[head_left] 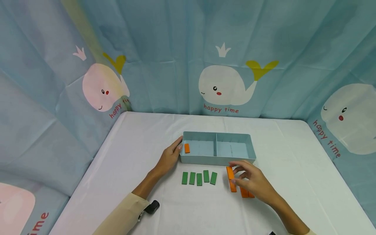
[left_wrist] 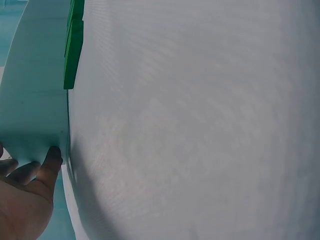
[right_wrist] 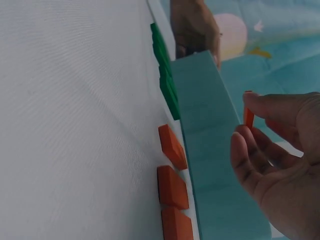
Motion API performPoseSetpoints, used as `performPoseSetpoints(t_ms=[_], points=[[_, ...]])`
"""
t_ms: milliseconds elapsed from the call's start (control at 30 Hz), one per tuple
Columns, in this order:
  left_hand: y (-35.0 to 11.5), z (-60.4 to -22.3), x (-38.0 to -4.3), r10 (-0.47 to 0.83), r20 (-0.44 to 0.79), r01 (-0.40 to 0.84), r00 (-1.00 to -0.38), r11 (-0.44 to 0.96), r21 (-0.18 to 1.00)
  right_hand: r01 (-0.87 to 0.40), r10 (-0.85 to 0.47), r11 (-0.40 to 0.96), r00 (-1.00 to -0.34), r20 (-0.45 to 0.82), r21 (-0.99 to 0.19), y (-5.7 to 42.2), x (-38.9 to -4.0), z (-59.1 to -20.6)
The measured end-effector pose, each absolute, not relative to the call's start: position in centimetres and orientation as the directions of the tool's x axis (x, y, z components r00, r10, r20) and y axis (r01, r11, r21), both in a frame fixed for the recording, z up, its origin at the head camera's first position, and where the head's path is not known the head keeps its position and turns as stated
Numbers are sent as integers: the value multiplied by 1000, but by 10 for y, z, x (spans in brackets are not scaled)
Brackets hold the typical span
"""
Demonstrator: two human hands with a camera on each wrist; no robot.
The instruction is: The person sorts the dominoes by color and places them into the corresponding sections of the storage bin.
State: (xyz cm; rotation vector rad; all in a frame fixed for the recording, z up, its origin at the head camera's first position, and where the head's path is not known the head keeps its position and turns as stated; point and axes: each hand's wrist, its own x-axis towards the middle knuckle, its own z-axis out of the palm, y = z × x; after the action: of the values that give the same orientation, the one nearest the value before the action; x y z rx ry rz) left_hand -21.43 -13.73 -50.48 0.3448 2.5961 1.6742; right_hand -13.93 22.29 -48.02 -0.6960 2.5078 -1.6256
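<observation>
A pale blue two-compartment box (head_left: 217, 160) stands on the table. My left hand (head_left: 169, 158) holds its left end, with fingertips against the end wall in the left wrist view. My right hand (head_left: 255, 181) pinches a small orange block (right_wrist: 248, 110) between thumb and fingertips, raised in front of the box's right half. On the table below that hand lie three more orange blocks (right_wrist: 172, 187), two of them partly covered by it in the head view. Another orange block (head_left: 187, 148) sits in the left compartment, near its left wall.
Several green blocks (head_left: 199, 179) lie in a loose row in front of the box. The right compartment (head_left: 233, 149) shows its bare floor. A white cloth (head_left: 147, 137) covers the table, and a whale-print curtain (head_left: 176, 78) hangs behind it.
</observation>
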Motion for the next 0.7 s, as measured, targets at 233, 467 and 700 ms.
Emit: performPoseSetpoints(t_ms=[233, 467, 700], points=[[-137, -504, -213, 209, 100, 177, -973, 394, 902, -346, -411, 322, -890, 199, -881, 209, -144, -482], [-138, -503, -213, 203, 99, 174, -974, 398, 900, -363, -422, 302, -880, 218, -882, 193, -147, -481], [-137, -504, -213, 200, 99, 174, -975, 401, 899, -379, -424, 303, -875, 233, -874, 182, -149, -480]])
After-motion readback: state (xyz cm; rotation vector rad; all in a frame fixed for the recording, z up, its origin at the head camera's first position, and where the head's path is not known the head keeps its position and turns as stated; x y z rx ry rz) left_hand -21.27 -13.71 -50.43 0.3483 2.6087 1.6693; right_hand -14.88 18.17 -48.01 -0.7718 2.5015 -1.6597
